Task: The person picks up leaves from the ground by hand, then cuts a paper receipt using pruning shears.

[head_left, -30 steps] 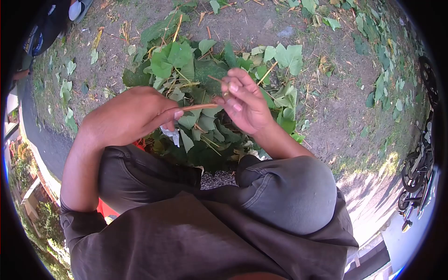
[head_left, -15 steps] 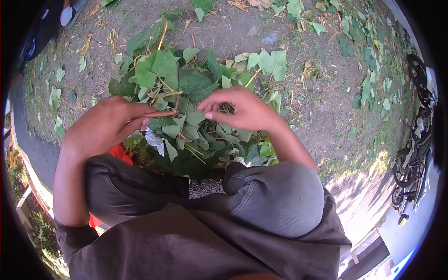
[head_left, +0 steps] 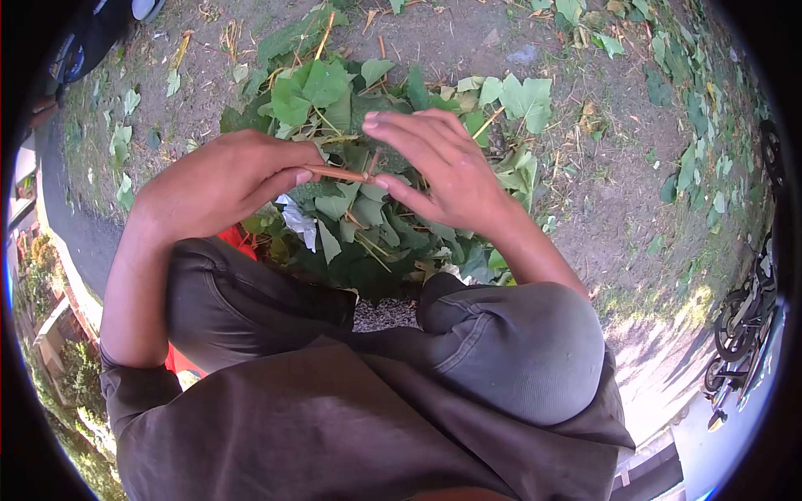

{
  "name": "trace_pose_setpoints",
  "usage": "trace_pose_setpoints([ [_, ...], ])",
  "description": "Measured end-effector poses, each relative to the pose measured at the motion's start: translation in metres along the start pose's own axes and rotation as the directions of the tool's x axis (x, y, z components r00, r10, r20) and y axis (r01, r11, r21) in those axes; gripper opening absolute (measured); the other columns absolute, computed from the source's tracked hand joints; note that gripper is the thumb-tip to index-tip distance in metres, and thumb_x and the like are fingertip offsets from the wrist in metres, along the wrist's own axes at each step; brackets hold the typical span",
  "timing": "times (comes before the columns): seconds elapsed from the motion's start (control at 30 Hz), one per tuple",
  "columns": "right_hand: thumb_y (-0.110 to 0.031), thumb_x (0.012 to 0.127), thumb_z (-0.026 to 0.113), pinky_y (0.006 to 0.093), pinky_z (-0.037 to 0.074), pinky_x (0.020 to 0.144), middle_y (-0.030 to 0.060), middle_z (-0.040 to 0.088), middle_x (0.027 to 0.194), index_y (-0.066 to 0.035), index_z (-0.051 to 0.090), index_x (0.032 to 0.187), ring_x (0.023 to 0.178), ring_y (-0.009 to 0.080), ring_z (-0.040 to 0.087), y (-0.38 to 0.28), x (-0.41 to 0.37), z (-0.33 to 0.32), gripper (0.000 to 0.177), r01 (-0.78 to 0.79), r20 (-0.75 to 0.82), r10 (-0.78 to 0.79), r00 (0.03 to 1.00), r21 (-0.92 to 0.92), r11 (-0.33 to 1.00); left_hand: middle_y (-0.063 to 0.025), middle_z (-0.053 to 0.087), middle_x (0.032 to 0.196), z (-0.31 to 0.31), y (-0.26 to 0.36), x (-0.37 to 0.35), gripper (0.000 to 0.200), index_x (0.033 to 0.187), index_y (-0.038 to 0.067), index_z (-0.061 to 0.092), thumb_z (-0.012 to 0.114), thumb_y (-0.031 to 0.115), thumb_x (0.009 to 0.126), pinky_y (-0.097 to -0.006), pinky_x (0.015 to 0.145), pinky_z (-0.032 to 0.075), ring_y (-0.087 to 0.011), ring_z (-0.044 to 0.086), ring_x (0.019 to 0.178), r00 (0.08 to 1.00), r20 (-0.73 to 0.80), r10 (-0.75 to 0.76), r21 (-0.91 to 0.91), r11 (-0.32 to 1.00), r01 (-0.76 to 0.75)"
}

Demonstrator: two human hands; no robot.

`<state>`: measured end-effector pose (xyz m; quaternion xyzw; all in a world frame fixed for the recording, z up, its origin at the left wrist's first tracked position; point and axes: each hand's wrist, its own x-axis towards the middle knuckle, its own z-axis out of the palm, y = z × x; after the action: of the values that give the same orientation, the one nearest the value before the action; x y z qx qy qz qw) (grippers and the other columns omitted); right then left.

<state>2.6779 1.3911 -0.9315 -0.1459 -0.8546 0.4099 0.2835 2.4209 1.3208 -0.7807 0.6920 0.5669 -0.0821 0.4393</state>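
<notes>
Between thumb and fingers, my left hand (head_left: 225, 184) pinches a thin reddish-brown stem (head_left: 338, 173), which points right over the leaves. A short piece sticks up from the stem's far end. My right hand (head_left: 459, 171) is open, its fingers stretched out above that end and its thumb tip right at it. Below both hands lies a heap of large green leaves (head_left: 388, 230), some broken and showing their pale undersides. A crumpled white scrap (head_left: 298, 222) rests on the heap's left side, close under my left hand.
My bent knees (head_left: 522, 355) border the heap at the near side. Something red (head_left: 237, 241) shows beside my left leg. Loose leaves (head_left: 689, 163) litter the dirt ground (head_left: 585, 159). Bicycle-like wheels and frames (head_left: 739, 326) stand at the right. Part of another person (head_left: 92, 42) appears at the upper left.
Both hands have moved slightly up and right in view as the camera shifted. My right hand's fingers have spread and lifted, and its thumb has come to the stem's end.
</notes>
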Motion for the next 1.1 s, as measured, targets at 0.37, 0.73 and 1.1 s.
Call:
trace_pose_setpoints([
  [0.37,-0.039,0.093,0.076,0.0458,0.04,0.113,-0.0018,0.07,0.112,-0.016,0.075,0.109,0.111,0.0198,0.064,0.003,0.001,0.01,0.028,0.18,0.207,-0.158,0.966,-0.088,0.98,-0.0199,0.063,0.086,0.01,0.0,-0.001,0.019,0.112,0.007,0.062,0.057,0.023,0.105,-0.0529,0.082,0.047,-0.0432,0.062,0.089,0.999,0.022,0.028,0.097,0.995,-0.03],
  [0.73,-0.04,0.101,0.065,0.0419,0.043,0.098,0.0044,0.056,0.089,-0.011,0.066,0.095,0.09,0.0231,0.058,0.003,-0.001,0.024,0.029,0.175,0.186,-0.169,0.968,-0.018,0.984,-0.0205,0.06,0.079,0.004,0.002,-0.003,0.019,0.105,0.006,0.064,0.059,0.024,0.105,-0.0539,0.075,0.047,-0.0435,0.061,0.082,1.0,0.004,-0.023,0.092,0.996,0.022],
  [1.1,-0.031,0.096,0.073,0.0448,0.044,0.092,0.007,0.056,0.085,-0.005,0.064,0.096,0.082,0.0288,0.055,-0.001,-0.006,0.025,0.027,0.171,0.042,-0.175,0.984,0.091,0.981,-0.0219,0.057,0.073,0.002,0.012,-0.009,0.021,0.101,0.004,0.063,0.059,0.024,0.105,-0.055,0.071,0.045,-0.0454,0.059,0.076,0.998,-0.062,-0.007,0.065,0.998,0.011],
])
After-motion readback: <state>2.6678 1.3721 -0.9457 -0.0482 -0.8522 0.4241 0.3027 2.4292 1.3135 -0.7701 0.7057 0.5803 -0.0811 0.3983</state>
